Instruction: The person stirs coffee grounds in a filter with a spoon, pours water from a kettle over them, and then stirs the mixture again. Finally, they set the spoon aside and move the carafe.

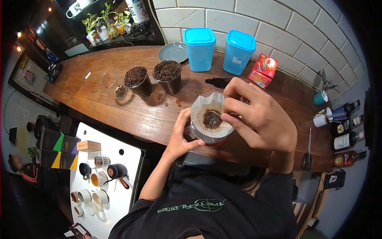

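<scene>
A white paper coffee filter (199, 106) sits in a clear dripper (211, 139) near the counter's front edge. Wet, dark coffee grounds (212, 120) lie at its bottom. My left hand (180, 137) curves around the dripper's left side, thumb in front. Above the filter's right side, my right hand (256, 115) pinches a thin metal spoon (218, 114) whose end dips to the grounds; most of the handle is hidden by my fingers. Two cups (145, 87) (173, 84) heaped with dark grounds stand behind to the left.
Two blue-lidded containers (200, 55) (238, 57) and a red box (263, 71) stand by the tiled wall. A grey plate (172, 52) lies beside them. Scissors (307, 157) and several bottles (348, 159) are at right. Used cups (99, 197) cover part of a white table at lower left.
</scene>
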### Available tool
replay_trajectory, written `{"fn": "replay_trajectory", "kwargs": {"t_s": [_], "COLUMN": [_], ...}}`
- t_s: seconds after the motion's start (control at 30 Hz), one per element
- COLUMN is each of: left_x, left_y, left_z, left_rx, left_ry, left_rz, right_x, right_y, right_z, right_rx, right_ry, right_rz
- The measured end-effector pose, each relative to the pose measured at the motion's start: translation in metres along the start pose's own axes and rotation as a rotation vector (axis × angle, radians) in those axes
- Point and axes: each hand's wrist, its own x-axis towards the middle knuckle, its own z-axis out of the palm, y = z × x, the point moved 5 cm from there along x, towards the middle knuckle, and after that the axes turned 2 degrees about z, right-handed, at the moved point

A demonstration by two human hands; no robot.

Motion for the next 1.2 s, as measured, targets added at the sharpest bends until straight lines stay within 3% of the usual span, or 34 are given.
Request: {"fn": "replay_trajectory", "kwargs": {"t_s": [0.43, 0.6, 1.2], "left_x": [0.002, 0.001, 0.002], "left_y": [0.004, 0.003, 0.006], "left_z": [0.001, 0.001, 0.002], "left_rx": [-0.012, -0.015, -0.010], "left_ry": [-0.011, -0.013, -0.010], "left_rz": [0.017, 0.012, 0.024], "right_x": [-0.003, -0.004, -0.005], "right_y": [-0.002, -0.001, 0.003], "right_z": [-0.010, 0.001, -0.002], "right_rx": [0.078, 0.114, 0.087], "right_ry": [0.067, -0.049, -0.074], "right_rz": [0.037, 0.000, 0.033]}}
